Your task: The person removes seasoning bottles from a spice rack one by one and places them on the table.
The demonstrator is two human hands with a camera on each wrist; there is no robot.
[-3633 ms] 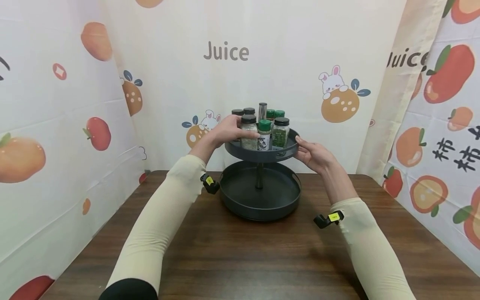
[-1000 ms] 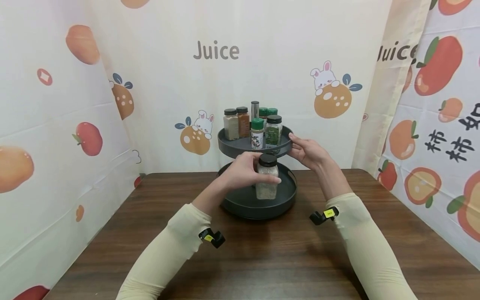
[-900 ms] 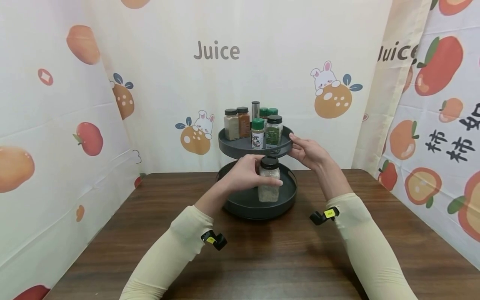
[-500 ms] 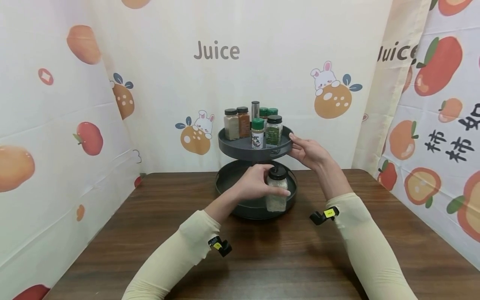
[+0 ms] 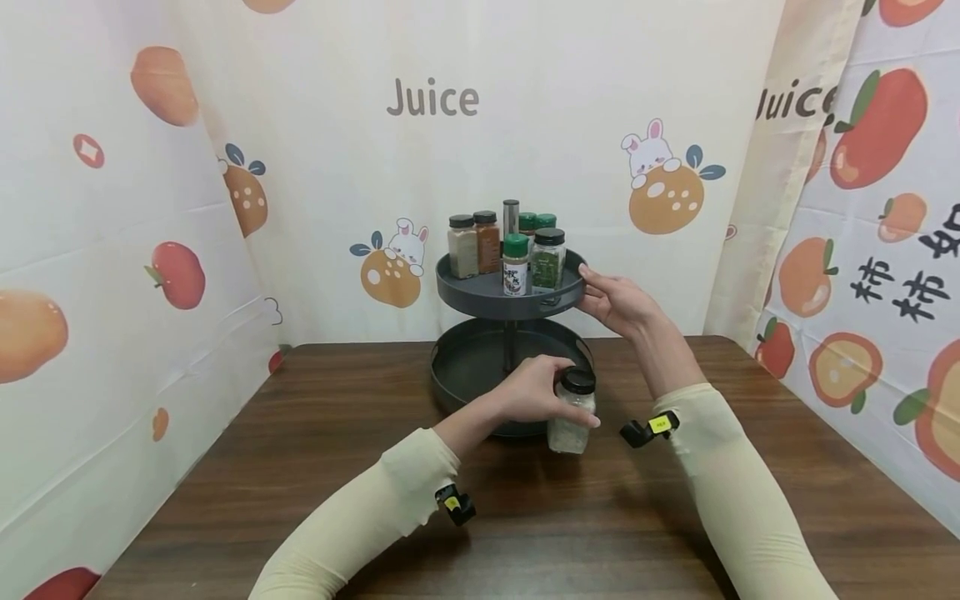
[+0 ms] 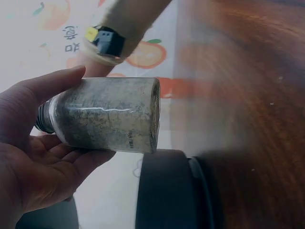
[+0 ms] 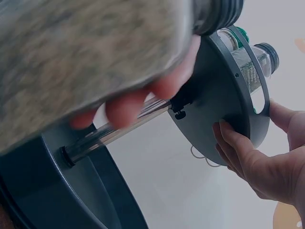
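Two-tier rack (image 5: 510, 340) stands at the far middle; guard it against turning. Its lower tray (image 5: 459, 402) has a raised rim to steer clear of. Its loaded upper tray (image 5: 465, 299) is pinched at the right edge by the right hand (image 5: 621, 305), thumb at the rim, fingers underneath: steady pressure suits better than tugging. The left hand (image 5: 532, 392), spread only to the width of the clear glass jar (image 5: 568, 437), grips it in front of the lower tray's near right side. That jar leans slightly, so level it, squeezing the body, not the black cap (image 5: 578, 380).
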